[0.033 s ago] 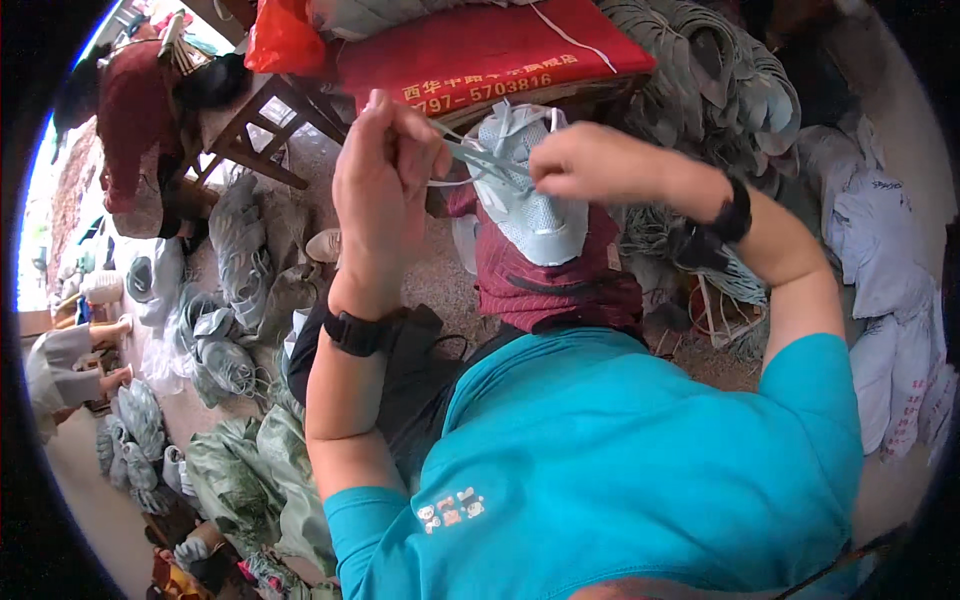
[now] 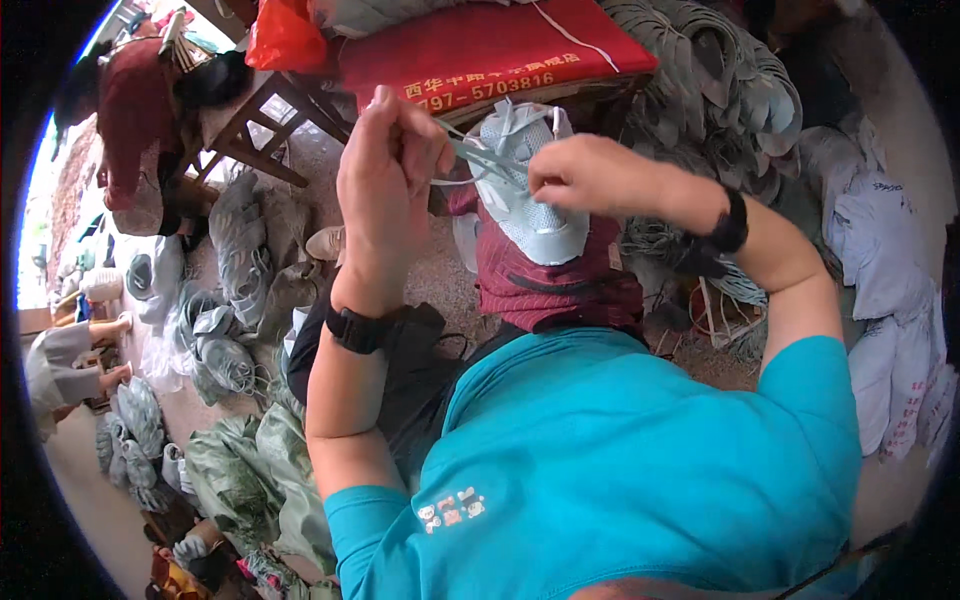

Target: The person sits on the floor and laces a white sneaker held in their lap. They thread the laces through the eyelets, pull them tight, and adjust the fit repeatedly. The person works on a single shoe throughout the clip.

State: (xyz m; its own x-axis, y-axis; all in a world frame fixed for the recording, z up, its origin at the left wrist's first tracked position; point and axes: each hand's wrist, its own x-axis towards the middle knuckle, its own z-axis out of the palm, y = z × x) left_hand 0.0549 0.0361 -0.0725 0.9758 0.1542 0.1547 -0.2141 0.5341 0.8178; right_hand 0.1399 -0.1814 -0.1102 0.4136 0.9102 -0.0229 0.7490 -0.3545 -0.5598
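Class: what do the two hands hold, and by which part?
Both the left hand and right hand pinch the laces of a pale-blue shoe upper.

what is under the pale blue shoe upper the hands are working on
The shoe upper rests on a dark red cloth over the lap. What lies beneath that cloth is covered. The left hand and right hand hold its laces.

We see the floor (image 2: 425, 275) strewn with grey-green shoe uppers (image 2: 225, 345) at its left, white sacks (image 2: 890, 300) at its right edge.
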